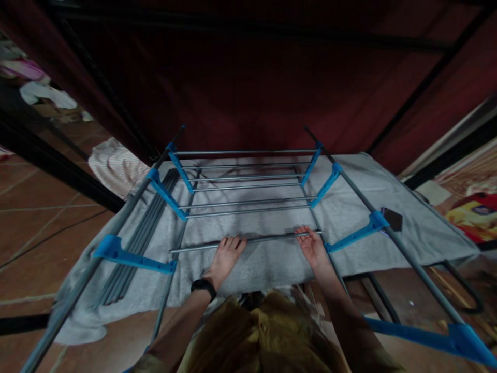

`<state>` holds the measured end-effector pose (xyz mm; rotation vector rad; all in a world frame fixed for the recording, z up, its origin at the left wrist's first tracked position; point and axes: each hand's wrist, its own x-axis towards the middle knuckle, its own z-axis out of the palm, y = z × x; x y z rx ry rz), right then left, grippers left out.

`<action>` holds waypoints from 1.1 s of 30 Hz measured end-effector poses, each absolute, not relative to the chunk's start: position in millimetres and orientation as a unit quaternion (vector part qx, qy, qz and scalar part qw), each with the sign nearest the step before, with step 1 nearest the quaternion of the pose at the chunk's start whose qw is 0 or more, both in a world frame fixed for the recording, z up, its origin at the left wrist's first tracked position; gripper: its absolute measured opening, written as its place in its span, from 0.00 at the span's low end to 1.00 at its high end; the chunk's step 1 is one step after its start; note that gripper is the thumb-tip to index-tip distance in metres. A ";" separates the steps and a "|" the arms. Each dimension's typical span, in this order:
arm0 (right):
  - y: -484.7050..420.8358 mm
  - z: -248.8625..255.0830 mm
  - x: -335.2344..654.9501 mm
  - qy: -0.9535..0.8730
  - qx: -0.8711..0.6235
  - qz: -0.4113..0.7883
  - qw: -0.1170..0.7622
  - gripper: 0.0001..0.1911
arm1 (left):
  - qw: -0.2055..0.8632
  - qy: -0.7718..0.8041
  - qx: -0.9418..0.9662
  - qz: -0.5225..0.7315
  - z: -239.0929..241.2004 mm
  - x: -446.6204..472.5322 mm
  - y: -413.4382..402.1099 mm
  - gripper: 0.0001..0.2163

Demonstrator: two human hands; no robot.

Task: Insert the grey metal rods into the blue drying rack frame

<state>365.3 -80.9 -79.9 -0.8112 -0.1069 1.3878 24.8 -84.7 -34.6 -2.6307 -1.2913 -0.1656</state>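
A thin grey metal tube [267, 239] lies crosswise in front of me, between the two sides of a rack frame. My left hand [229, 255] is closed over it left of the middle, with a dark band on the wrist. Near the tube's right end, my right hand [311, 247] holds it with bent fingers, palm turned up. The tube's left end is close to a blue plastic bracket [135, 257], its right end close to another blue bracket [355, 234]. Farther back, several crossbars [248, 202] span the rack between blue brackets.
Several loose grey tubes [142, 233] lie bundled at the left on a grey cloth [349, 197]. A small dark object [393, 219] rests by the right pole. Dark red fabric [248, 93] with black bars stands behind. Black metal tubing [382, 298] is below right.
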 end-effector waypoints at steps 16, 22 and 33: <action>-68.8 -44.7 361.9 -0.018 -0.379 0.550 0.744 0.03 | 0.090 -0.458 -0.875 -0.130 -39.9 27.9 -82.1 0.22; -76.5 -8.0 360.2 -0.078 -0.391 0.518 0.757 0.07 | 0.072 -0.466 -0.865 -0.171 -35.9 27.8 -82.6 0.20; -84.5 46.8 362.6 -0.137 -0.406 0.474 0.769 0.13 | 0.044 -0.485 -0.836 -0.253 -8.6 21.1 -88.0 0.16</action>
